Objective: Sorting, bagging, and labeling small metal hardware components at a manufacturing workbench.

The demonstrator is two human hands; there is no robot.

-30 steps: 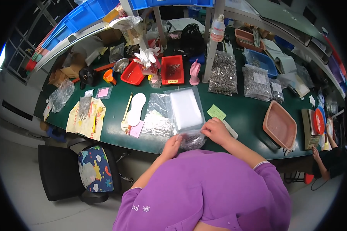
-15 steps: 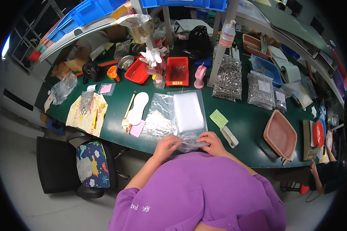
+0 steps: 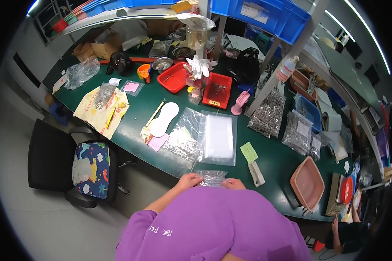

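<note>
A dark green table [image 3: 287, 163] bears red trays [image 3: 216, 90] and a clear bag [image 3: 212, 178].

— We're looking down at a green bench [image 3: 287, 163], aren't we?

— Yes — we're seeing clear bags [image 3: 219, 139], a white insole [image 3: 164, 119], two red trays [image 3: 217, 90], screw-filled bags [image 3: 268, 115] and a brown tray [image 3: 308, 183] lying on it.

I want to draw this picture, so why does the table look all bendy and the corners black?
In the head view, the fisheye lens curves the dark green table toward the rim and leaves the corners black; strip lights glare at the top right; the clear plastic sheet shines pale; the middle is sharp; the small clear plastic bag between both hands shows clearly.
</note>
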